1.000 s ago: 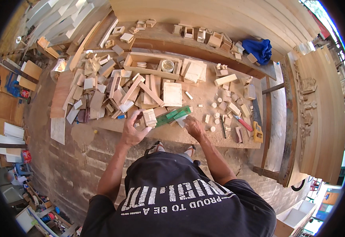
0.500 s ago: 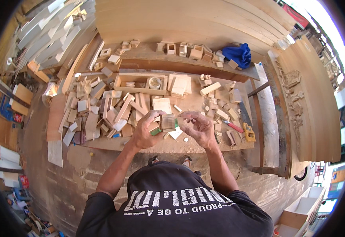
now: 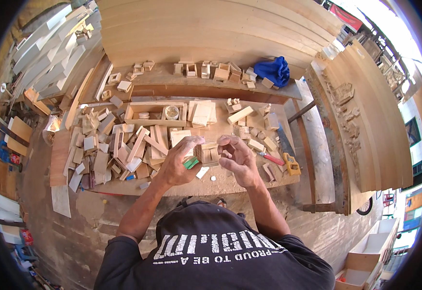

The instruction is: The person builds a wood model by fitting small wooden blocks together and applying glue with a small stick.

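A small wooden box point(image 3: 208, 154) with a slatted-looking face is held up over the front of the workbench. My left hand point(image 3: 181, 162) is closed on its left side, thumb below and fingers above. At the box's right edge, my right hand point(image 3: 241, 162) curls its fingers and thumb against it; a tiny piece between those fingertips would be too small to make out. Under my left fingers a green item point(image 3: 190, 163) shows on the bench. A white scrap point(image 3: 202, 172) and a round white piece point(image 3: 213, 178) lie just below the box.
Wood offcuts point(image 3: 102, 162) are heaped on the bench's left. A divided wooden tray point(image 3: 131, 114) holds a round container point(image 3: 172, 113). To the right lie a red-handled tool point(image 3: 272, 158) and a yellow-handled saw point(image 3: 292, 164). Small boxes and a blue cloth point(image 3: 273, 72) sit on the back shelf.
The view has shifted, so the bench appears farther left and lower. The box has tilted to show a different side, and my right fingers have curled in closer around its right edge.
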Available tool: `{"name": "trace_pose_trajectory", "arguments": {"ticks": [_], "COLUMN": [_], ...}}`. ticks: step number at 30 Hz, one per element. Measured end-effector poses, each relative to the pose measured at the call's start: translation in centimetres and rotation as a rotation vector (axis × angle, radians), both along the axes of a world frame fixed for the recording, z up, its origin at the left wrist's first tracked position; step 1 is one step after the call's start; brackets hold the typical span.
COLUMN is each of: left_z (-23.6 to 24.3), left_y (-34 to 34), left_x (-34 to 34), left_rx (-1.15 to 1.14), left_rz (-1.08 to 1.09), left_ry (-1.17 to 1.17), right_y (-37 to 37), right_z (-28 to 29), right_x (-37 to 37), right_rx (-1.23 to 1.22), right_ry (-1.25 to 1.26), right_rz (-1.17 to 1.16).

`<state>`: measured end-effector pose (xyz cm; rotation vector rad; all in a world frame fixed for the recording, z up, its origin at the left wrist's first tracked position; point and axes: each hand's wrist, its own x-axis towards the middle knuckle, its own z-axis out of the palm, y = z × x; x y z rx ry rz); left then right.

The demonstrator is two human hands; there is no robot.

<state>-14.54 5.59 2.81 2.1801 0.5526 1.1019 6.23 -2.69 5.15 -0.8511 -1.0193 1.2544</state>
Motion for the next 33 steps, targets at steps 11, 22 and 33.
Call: {"name": "trace_pose_trajectory", "arguments": {"ticks": [11,22,33], "left_z": [1.2,1.1,1.6], "left_y": [0.2,0.4,0.6], "left_x": [1.5,2.5,3.1], "left_rx": [0.003,0.002,0.04], "left_rz": [0.031,0.027,0.016], "left_ry": [-0.011,-0.021,-0.003], "right_y": [1.2,1.5,1.6], "right_z": [0.5,1.2,3.4], "right_x": [1.6,2.4,4.6], "right_rx": [0.213,0.217,0.272], "right_ry": [-0.382,-0.37,-0.476], "right_rz": [-0.043,-0.047,0.029]}}
